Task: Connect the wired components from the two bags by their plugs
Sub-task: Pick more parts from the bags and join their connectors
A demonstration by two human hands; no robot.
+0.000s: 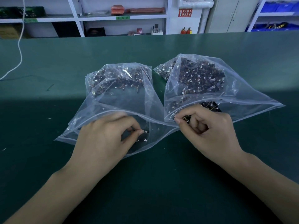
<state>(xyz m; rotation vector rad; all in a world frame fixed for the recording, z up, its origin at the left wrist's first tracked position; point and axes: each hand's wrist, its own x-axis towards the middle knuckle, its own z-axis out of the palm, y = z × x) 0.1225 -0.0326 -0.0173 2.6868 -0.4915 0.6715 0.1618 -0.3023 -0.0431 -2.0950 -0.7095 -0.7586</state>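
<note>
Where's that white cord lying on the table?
In the head view, the thin white cord hangs down at the far left onto the green table, well away from the two clear plastic bags.

Illumination is uneven. A brighter band crosses the far half of the green table [242,50]; the near half lies in broad, soft-edged shadow, with the boundary running roughly level behind the bag mouths. The shelving [123,16] in the background is evenly lit and pale. Soft highlights and glare mark the creases of the left bag [113,101] and right bag [234,88]. The fingers of the left hand [103,139] show motion blur; the right hand [208,126] is sharper. Wide-angle distortion bows the table's far edge and tilts the shelf uprights.
</note>
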